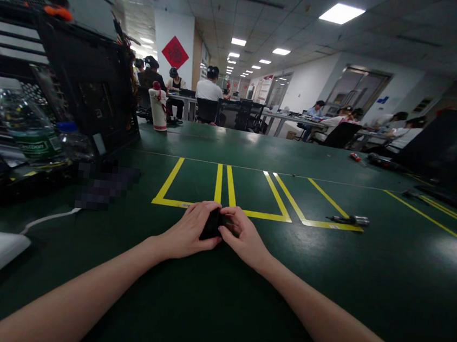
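Here, the left hand [192, 227] and right hand [246, 238] are gripping a black block [211, 225], its heading and long axis hidden.

Block [210, 227] I hold: matt, looks like plastic to me
Table [215, 295]: smooth, with a soft sheen
Big bottle [27, 122]: clear, glossy plastic
Tape [264, 216]: smooth
Tool [356, 221]: shiny, metal-looking

White rectangular ceiling panels [342, 13] light from above, leaving the dark green, smooth tabletop [215, 300] dim, with pale glare toward its right edge. Wide-angle distortion stretches the sides; a dark patch [106, 188] toward the left edge is pixelated.
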`<state>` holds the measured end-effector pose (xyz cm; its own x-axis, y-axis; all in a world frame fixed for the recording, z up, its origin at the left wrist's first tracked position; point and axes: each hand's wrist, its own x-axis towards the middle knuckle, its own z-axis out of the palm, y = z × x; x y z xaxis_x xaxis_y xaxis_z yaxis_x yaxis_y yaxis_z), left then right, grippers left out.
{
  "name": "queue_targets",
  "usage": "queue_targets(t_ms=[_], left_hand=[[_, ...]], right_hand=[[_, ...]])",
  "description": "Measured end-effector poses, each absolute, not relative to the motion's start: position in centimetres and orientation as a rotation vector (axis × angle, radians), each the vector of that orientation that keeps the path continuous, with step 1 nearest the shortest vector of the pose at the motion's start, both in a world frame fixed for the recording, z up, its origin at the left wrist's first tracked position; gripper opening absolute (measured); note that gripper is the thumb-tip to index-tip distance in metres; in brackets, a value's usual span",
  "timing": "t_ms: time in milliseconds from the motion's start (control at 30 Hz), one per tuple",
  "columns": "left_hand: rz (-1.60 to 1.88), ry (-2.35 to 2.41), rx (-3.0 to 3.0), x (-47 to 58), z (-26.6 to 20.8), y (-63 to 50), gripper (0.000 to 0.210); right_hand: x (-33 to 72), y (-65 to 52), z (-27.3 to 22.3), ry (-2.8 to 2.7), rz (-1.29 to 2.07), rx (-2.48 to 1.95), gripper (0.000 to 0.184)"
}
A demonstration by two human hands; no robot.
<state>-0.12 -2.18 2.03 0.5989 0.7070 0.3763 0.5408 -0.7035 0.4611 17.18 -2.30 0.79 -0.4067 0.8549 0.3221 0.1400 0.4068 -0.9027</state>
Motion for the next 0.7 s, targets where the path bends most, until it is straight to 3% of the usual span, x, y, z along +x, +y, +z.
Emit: queue_targets(t_ms=[433, 700], left_hand=[[0.708, 1.226, 2.23, -0.8, 0.9, -1.0, 0.052], [0.721, 1.226, 2.237, -1.0, 0.9, -0.8, 0.06]], right_hand=[[17.9, -1.0, -0.2, -1.838, 0.77, -1.187, 0.022], [20.8, -0.3, 1.0, -2.232, 0.874, -1.134, 0.063]])
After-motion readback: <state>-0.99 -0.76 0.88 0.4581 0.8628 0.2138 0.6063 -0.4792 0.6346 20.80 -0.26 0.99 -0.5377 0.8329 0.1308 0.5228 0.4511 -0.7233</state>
